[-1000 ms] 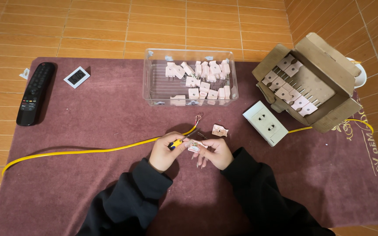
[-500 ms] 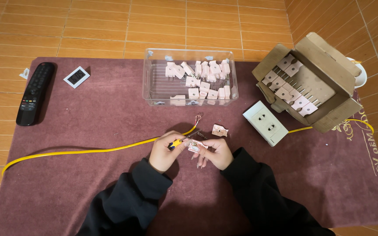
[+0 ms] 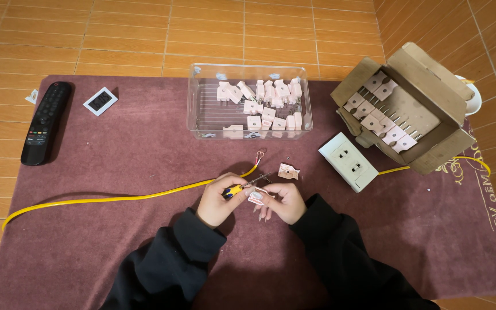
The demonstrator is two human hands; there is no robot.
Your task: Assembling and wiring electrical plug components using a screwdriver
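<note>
1. Maroon mat (image 3: 116, 241) on the tiled floor carries everything; near its front edge the left hand (image 3: 219, 198) is closed around a yellow-handled screwdriver (image 3: 237, 189).
2. Right hand (image 3: 282, 201) pinches a small pink plug part (image 3: 256, 198), the screwdriver tip touching it.
3. Just beyond lies another pink plug piece (image 3: 288, 171); a yellow cable (image 3: 116, 198) runs towards the mat's left edge.
4. White socket (image 3: 349, 161) sits to the right.
5. Near the far edge stand a clear plastic box (image 3: 202, 115) of plugs, a cardboard box (image 3: 426, 74), and a black remote (image 3: 46, 122).
</note>
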